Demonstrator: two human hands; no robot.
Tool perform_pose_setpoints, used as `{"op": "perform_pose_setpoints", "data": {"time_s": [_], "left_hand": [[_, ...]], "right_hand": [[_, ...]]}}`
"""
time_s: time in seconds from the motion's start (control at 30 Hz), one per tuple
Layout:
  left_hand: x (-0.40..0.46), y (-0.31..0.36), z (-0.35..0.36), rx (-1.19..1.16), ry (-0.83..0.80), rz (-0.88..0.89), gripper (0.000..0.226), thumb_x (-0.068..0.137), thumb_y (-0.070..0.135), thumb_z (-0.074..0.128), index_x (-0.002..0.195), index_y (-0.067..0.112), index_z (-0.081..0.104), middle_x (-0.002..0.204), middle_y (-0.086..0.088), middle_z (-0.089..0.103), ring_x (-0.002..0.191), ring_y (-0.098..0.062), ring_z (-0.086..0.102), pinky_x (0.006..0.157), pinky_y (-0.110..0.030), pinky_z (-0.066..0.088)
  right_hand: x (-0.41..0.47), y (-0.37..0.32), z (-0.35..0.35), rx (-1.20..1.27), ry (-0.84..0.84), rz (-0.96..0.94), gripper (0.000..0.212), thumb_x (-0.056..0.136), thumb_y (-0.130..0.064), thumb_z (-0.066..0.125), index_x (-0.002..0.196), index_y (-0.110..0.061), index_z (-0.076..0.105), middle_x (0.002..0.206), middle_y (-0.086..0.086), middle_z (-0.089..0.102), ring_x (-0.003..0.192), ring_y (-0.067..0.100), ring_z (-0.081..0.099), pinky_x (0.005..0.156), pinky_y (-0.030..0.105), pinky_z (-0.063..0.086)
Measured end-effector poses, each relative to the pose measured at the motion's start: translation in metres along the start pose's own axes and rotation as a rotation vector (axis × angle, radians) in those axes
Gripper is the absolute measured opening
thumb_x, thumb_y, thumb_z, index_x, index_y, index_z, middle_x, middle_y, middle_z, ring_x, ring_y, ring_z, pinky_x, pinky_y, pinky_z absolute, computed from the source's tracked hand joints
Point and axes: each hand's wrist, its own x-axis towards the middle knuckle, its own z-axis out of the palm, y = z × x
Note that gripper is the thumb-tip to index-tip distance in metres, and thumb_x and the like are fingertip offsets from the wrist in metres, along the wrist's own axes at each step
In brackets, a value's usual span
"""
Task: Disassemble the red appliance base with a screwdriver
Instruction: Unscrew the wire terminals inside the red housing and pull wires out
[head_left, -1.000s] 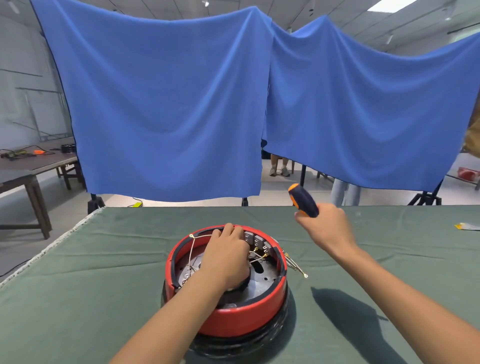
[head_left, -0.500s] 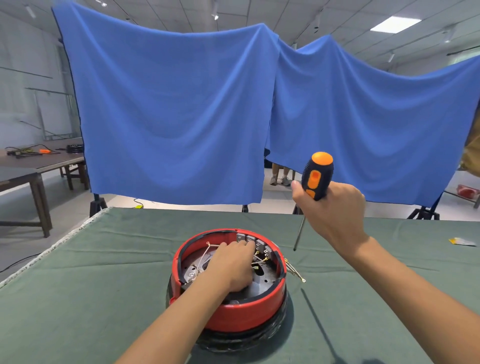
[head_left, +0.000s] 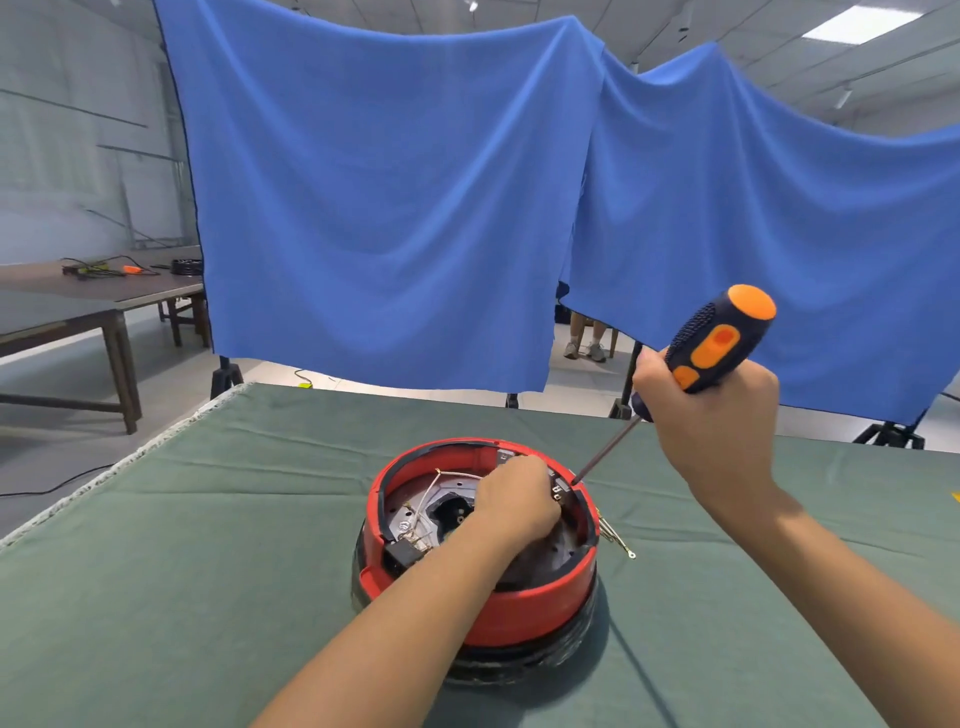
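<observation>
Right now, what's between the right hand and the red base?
Only the screwdriver shaft, slanting from the right hand to the red base rim by the left hand; head view.

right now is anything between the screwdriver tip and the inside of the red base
Nothing visible. The screwdriver shaft slants down to the far right rim of the red base, its tip beside the left hand resting inside.

Open red appliance base (head_left: 524, 608) — tilted screwdriver (head_left: 696, 364) tip at rim

Workshop or lab hall: blue backdrop cloth (head_left: 395, 208) on stands, wooden workbench (head_left: 104, 296) (cables atop), ceiling panel lights (head_left: 857, 23).
</observation>
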Motion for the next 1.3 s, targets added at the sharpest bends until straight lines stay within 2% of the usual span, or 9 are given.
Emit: {"op": "perform_pose_setpoints", "data": {"time_s": [0.13, 0.27, 0.4, 0.53, 0.63, 0.77, 0.97, 1.2, 1.3], "left_hand": [[0.008, -0.013, 0.002, -0.281, -0.074, -0.114, 0.008, 0.080, 0.010, 0.068, 0.078, 0.017, 0.071, 0.097, -0.006, 0.071, 0.095, -0.024, 0.064, 0.083, -0.034, 0.053], [0.013, -0.018, 0.002, -0.435, -0.144, -0.152, 0.017, 0.079, 0.003, 0.070, 0.088, 0.015, 0.077, 0.100, -0.003, 0.073, 0.097, -0.020, 0.065, 0.091, -0.034, 0.052], [0.019, -0.012, -0.001, -0.340, -0.217, -0.206, 0.019, 0.084, 0.008, 0.061, 0.100, 0.006, 0.072, 0.099, -0.010, 0.070, 0.092, -0.026, 0.065, 0.085, -0.036, 0.054], [0.016, 0.001, -0.010, -0.229, -0.233, -0.245, 0.011, 0.083, 0.010, 0.050, 0.083, 0.003, 0.059, 0.074, -0.018, 0.057, 0.073, -0.031, 0.058, 0.064, -0.031, 0.043], [0.017, 0.000, 0.000, -0.274, -0.192, -0.252, 0.019, 0.083, 0.012, 0.052, 0.090, -0.001, 0.063, 0.096, -0.028, 0.062, 0.090, -0.037, 0.063, 0.074, -0.039, 0.049], [0.022, -0.004, 0.011, -0.261, -0.143, -0.274, 0.025, 0.087, 0.021, 0.062, 0.109, 0.012, 0.067, 0.109, -0.006, 0.068, 0.106, -0.025, 0.062, 0.091, -0.037, 0.050], [0.022, -0.006, 0.011, -0.276, -0.096, -0.299, 0.025, 0.084, 0.019, 0.065, 0.108, 0.015, 0.069, 0.111, -0.002, 0.069, 0.106, -0.021, 0.062, 0.092, -0.036, 0.051], [0.019, -0.003, 0.012, -0.232, -0.112, -0.256, 0.026, 0.087, 0.016, 0.061, 0.112, 0.015, 0.067, 0.113, -0.003, 0.068, 0.107, -0.024, 0.061, 0.091, -0.038, 0.050], [0.017, -0.002, 0.011, -0.202, -0.113, -0.241, 0.026, 0.088, 0.015, 0.059, 0.113, 0.016, 0.066, 0.114, -0.003, 0.067, 0.107, -0.025, 0.061, 0.091, -0.038, 0.050]], "right_hand": [[-0.006, 0.005, 0.004, 0.012, -0.004, 0.040, 0.047, 0.066, -0.041, 0.044, 0.051, 0.004, 0.046, 0.048, 0.021, 0.052, 0.051, 0.034, 0.048, 0.051, 0.039, 0.042], [-0.015, 0.011, 0.009, 0.024, -0.016, -0.003, 0.039, 0.067, -0.036, 0.047, 0.048, -0.004, 0.037, 0.043, 0.019, 0.043, 0.057, 0.033, 0.042, 0.047, 0.038, 0.034], [-0.020, 0.020, 0.012, -0.015, -0.016, -0.080, 0.041, 0.071, -0.032, 0.049, 0.047, -0.002, 0.037, 0.040, 0.017, 0.040, 0.052, 0.030, 0.040, 0.046, 0.036, 0.033], [-0.025, 0.028, 0.013, -0.018, -0.001, -0.163, 0.035, 0.073, -0.029, 0.051, 0.048, -0.017, 0.031, 0.036, 0.010, 0.036, 0.056, 0.028, 0.042, 0.044, 0.024, 0.028], [-0.028, 0.037, 0.013, -0.011, 0.021, -0.136, 0.033, 0.072, -0.029, 0.050, 0.048, -0.015, 0.033, 0.036, 0.009, 0.035, 0.057, 0.029, 0.042, 0.042, 0.027, 0.027], [-0.034, 0.043, 0.014, -0.020, 0.024, -0.089, 0.041, 0.072, -0.032, 0.051, 0.047, -0.002, 0.039, 0.037, 0.013, 0.040, 0.050, 0.030, 0.042, 0.044, 0.035, 0.031], [-0.044, 0.038, 0.011, 0.034, -0.021, -0.086, 0.044, 0.073, -0.030, 0.053, 0.049, 0.006, 0.046, 0.040, 0.016, 0.044, 0.038, 0.028, 0.045, 0.043, 0.038, 0.045], [-0.041, 0.033, 0.008, 0.061, -0.067, -0.019, 0.032, 0.069, -0.038, 0.055, 0.048, -0.014, 0.050, 0.042, -0.004, 0.052, 0.040, 0.010, 0.050, 0.045, 0.022, 0.046], [-0.043, 0.034, 0.011, 0.019, -0.064, -0.118, 0.042, 0.073, -0.033, 0.055, 0.049, 0.001, 0.051, 0.040, 0.010, 0.048, 0.039, 0.030, 0.049, 0.043, 0.034, 0.047]]}}
